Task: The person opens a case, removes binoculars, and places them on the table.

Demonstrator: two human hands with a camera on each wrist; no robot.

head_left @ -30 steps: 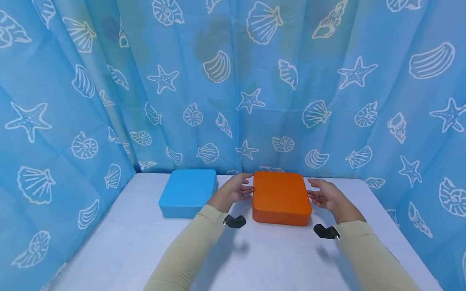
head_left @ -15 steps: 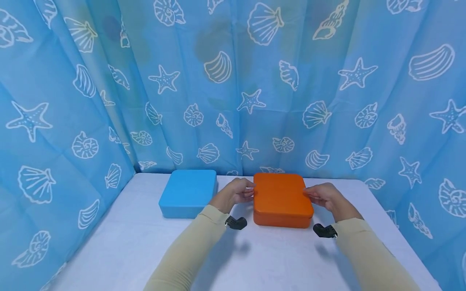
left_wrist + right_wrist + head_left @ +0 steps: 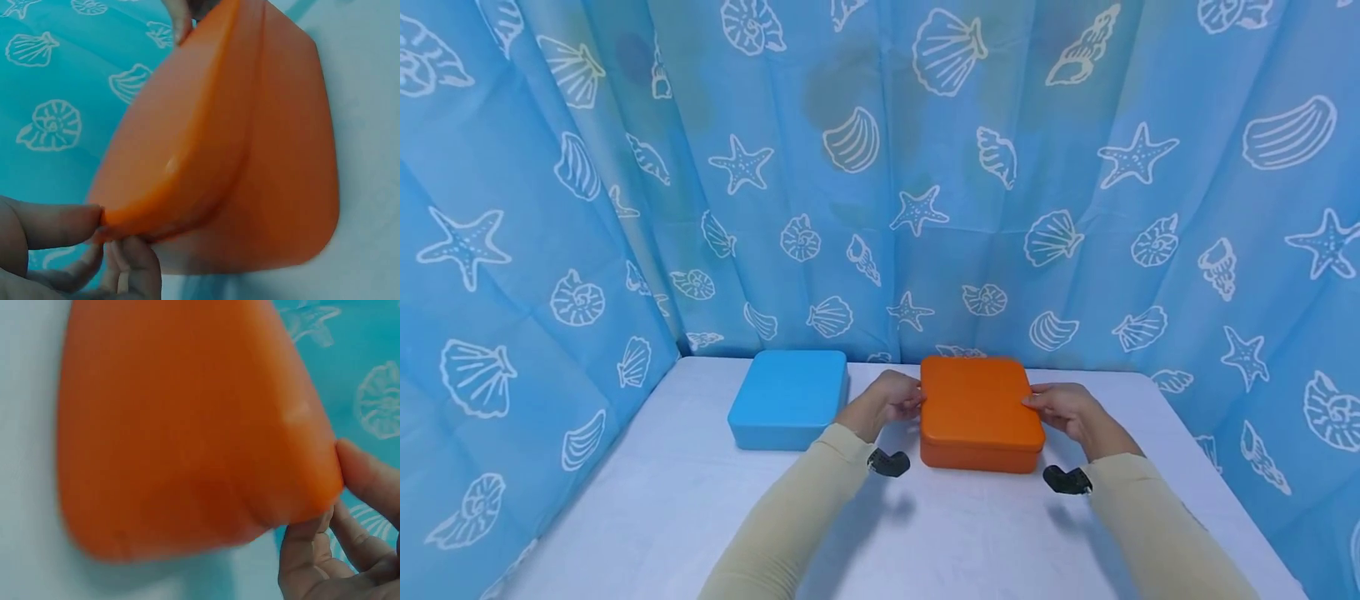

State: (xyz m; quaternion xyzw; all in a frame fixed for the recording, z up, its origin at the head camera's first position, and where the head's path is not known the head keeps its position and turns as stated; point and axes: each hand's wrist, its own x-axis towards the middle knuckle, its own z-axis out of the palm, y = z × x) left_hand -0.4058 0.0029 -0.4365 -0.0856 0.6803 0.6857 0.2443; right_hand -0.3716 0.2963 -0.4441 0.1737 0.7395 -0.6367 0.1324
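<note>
A blue curtain [image 3: 1075, 167] printed with white shells and starfish is hanging behind and to both sides of the white surface [image 3: 647, 517], closing it in along the far edge and the left and right edges.

On the surface, near the far edge, two flat lidded boxes are sitting side by side but apart. The orange box [image 3: 979, 410] is lying about midway along that edge, with its lid [image 3: 181, 144] seated on it; in the left wrist view the lid's rim is showing as a lip standing slightly out from the body below. The blue box [image 3: 788, 396] is lying to its left, closer to the far left corner, untouched.

Both arms in cream sleeves [image 3: 790, 517] are reaching forward from the near edge, each with a small black camera mount under the wrist.

The left hand [image 3: 883, 402] is gripping the orange box's left side: its grip is closed on the lid's rim, thumb on top and fingers [image 3: 134, 269] curled underneath. The right hand [image 3: 1067, 410] is doing the same on the right side, its grip closed on the lid's rim, with the thumb [image 3: 369, 475] pressing against the edge and the other fingers curling below it.
</note>
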